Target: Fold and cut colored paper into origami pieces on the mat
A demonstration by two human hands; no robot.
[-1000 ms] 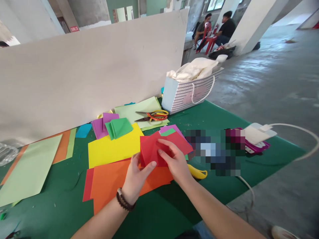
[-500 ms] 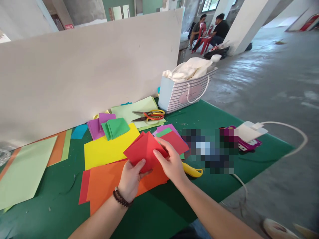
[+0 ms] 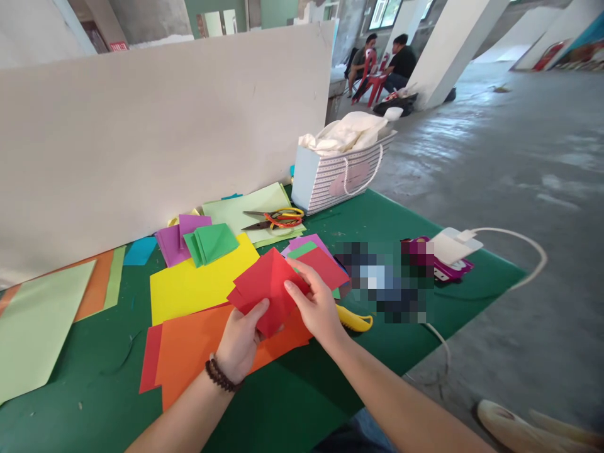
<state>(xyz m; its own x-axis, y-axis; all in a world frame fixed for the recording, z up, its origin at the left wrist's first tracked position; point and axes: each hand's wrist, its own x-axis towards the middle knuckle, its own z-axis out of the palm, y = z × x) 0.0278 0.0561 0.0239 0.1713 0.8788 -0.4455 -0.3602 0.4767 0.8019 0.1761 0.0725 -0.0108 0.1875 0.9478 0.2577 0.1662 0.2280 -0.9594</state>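
Red squares of folded paper (image 3: 267, 286) are held up between my two hands, above the orange sheets. My left hand (image 3: 241, 336), with a dark bead bracelet at the wrist, pinches their lower left part, thumb on top. On the right edge, my right hand (image 3: 315, 302) grips with thumb and fingers. Under and around them lie orange paper (image 3: 198, 343), a yellow sheet (image 3: 182, 292) and a red piece (image 3: 325, 265) on purple and green ones. Folded green papers (image 3: 214, 244) and purple papers (image 3: 172, 244) sit farther back.
Two pairs of scissors (image 3: 278, 218) rest on pale green sheets. A yellow-handled cutter (image 3: 355, 319) lies right of my hand. A striped paper bag (image 3: 342, 173) stands at the back beside a white board (image 3: 165, 138). A white charger with cable (image 3: 455, 245) is at the right; two people sit far off.
The view has turned slightly right, so things appear shifted left. Both hands keep hold of the red paper, and its stacked squares look slightly more offset at the left.
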